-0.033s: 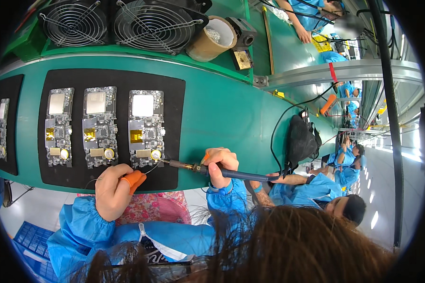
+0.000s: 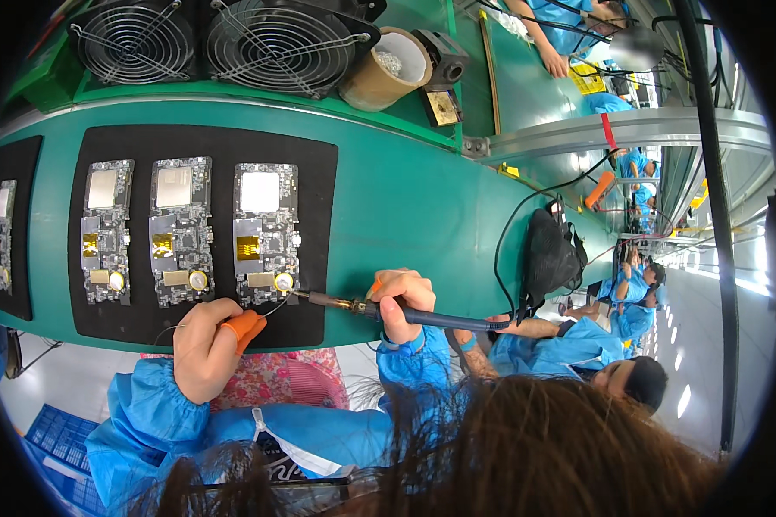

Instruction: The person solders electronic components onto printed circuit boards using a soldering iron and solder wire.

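Iron tip (image 2: 301, 294) vs. rd. yellow-rimmed part (image 2: 284, 282): too small to tell if touching. L hand (image 2: 211, 345) hides mid-section of thin wire (image 2: 278, 308). Fans (image 2: 136, 43) cut off by top edge, far-L mat (image 2: 26, 224) by L rim.

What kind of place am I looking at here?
Most likely an electronics assembly workshop: a soldering iron in the right hand, circuit boards on a black mat, and other people dressed in blue nearby.

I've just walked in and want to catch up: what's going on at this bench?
A person is working at the rightmost board of three on a black mat. The right hand holds a soldering iron, its tip near the board's round cell. The left hand holds a thin wire reaching toward that tip.
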Motion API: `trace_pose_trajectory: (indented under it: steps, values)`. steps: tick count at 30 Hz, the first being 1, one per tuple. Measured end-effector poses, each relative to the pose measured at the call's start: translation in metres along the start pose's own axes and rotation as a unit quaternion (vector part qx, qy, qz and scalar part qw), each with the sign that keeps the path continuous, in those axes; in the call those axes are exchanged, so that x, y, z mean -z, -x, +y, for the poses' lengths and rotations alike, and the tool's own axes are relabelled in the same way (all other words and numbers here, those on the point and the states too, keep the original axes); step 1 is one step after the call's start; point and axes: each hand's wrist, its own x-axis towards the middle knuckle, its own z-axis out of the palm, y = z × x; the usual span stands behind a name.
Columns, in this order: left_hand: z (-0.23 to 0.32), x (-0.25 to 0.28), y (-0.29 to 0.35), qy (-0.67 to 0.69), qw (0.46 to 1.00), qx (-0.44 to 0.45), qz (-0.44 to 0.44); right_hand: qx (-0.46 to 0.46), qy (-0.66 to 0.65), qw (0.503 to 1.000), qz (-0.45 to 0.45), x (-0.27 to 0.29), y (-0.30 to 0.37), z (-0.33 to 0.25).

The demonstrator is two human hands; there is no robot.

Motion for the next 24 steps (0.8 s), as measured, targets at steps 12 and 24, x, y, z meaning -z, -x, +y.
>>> trace_pose_trajectory:
  steps: [12, 24]
  values:
    - [0.002, 0.003, -0.006, -0.052, 0.997, -0.033, -0.042, 0.010, 0.037, 0.997, -0.061, 0.001, -0.006, -0.004]
    - [0.004, -0.004, -0.017, -0.063, 0.991, -0.055, -0.101, 0.032, 0.040, 0.998, -0.044, -0.003, -0.004, 0.002]
